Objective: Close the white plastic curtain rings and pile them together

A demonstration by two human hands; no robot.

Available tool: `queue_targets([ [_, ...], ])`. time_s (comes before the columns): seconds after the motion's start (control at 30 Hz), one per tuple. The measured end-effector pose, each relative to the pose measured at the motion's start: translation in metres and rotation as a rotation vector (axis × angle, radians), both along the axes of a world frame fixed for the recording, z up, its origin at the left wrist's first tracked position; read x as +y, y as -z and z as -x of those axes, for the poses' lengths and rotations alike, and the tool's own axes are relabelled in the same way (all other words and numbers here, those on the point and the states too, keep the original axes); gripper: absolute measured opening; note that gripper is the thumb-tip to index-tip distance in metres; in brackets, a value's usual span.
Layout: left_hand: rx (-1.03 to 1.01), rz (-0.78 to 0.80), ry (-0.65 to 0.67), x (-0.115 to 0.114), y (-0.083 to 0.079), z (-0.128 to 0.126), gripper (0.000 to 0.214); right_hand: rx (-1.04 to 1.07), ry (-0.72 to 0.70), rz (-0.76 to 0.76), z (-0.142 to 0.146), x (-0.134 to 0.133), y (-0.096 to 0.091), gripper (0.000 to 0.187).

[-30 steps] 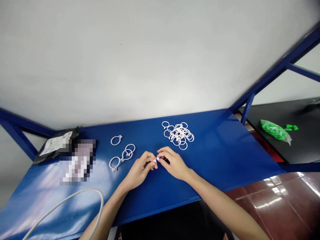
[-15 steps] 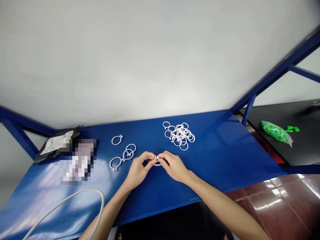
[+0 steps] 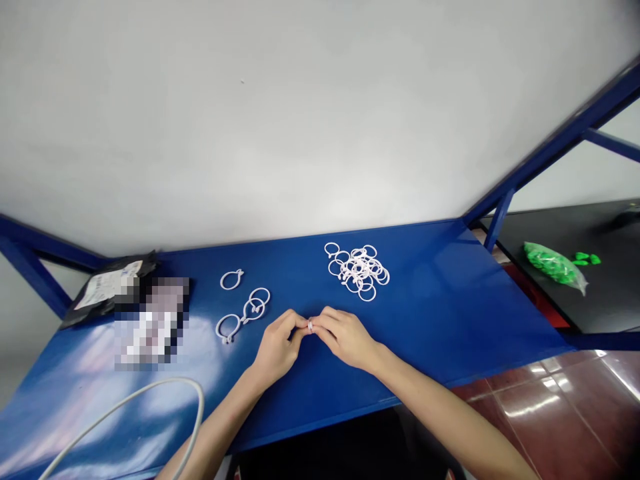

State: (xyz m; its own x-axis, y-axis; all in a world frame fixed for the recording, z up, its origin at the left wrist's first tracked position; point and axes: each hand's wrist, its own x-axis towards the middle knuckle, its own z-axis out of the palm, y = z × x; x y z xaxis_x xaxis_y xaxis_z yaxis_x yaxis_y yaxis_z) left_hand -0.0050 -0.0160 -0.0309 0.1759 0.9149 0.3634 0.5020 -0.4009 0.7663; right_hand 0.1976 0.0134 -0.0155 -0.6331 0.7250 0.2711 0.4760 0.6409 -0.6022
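Observation:
Both hands meet over the blue table, pinching a small white plastic curtain ring (image 3: 311, 325), mostly hidden by the fingers. My left hand (image 3: 279, 345) grips one side between thumb and forefinger. From the other side, the thumb and forefinger of my right hand (image 3: 347, 337) close on it too. Beyond my right hand lies a tangled pile of white rings (image 3: 367, 288) with small knobs on them. To the left of my left hand, several similar rings (image 3: 229, 327) are spread out, some overlapping, with a single ring (image 3: 231, 287) farther back.
A black package (image 3: 107, 287) with a white label lies at the table's left end, beside a blurred-out item (image 3: 155, 327). A white cable (image 3: 145, 388) loops across the front left. On a black surface at right sits a bag of green pieces (image 3: 553, 265). Blue frame bars (image 3: 500, 217) flank the table.
The hands have drawn slightly closer together, and the held ring has turned so its rim no longer shows below the fingers. The view has shifted a little; the loose rings lie as before.

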Motion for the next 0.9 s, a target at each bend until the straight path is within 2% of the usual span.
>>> queue_targets([
  [0.13, 0.081, -0.147, 0.032, 0.002, 0.002, -0.001, 0.012, -0.053, -0.025, -0.085, -0.002, 0.0, 0.002, 0.028],
  [0.27, 0.232, -0.206, 0.046, 0.013, -0.006, 0.006, 0.006, -0.005, 0.058, -0.158, -0.001, 0.009, 0.001, 0.027],
  [0.33, 0.393, -0.24, -0.056, 0.02, -0.009, 0.015, 0.014, -0.021, 0.151, -0.248, -0.001, 0.02, -0.003, 0.025],
  [0.47, 0.709, -0.172, -0.469, 0.028, -0.007, 0.041, 0.031, -0.168, 0.384, -0.397, -0.004, 0.055, -0.015, 0.019],
  [0.53, 0.798, -0.118, -0.539, 0.029, -0.005, 0.05, 0.029, -0.229, 0.455, -0.402, -0.005, 0.073, -0.018, 0.019],
  [0.63, 0.819, -0.115, -0.51, 0.029, -0.003, 0.054, 0.02, -0.277, 0.482, -0.355, -0.003, 0.092, -0.015, 0.018],
  [0.7, 0.794, -0.135, -0.489, 0.029, -0.004, 0.051, 0.018, -0.276, 0.478, -0.329, 0.0, 0.094, -0.012, 0.019],
  [0.9, 0.575, -0.128, -0.423, 0.026, -0.013, 0.041, 0.012, -0.163, 0.418, -0.333, 0.003, 0.059, -0.011, 0.022],
])
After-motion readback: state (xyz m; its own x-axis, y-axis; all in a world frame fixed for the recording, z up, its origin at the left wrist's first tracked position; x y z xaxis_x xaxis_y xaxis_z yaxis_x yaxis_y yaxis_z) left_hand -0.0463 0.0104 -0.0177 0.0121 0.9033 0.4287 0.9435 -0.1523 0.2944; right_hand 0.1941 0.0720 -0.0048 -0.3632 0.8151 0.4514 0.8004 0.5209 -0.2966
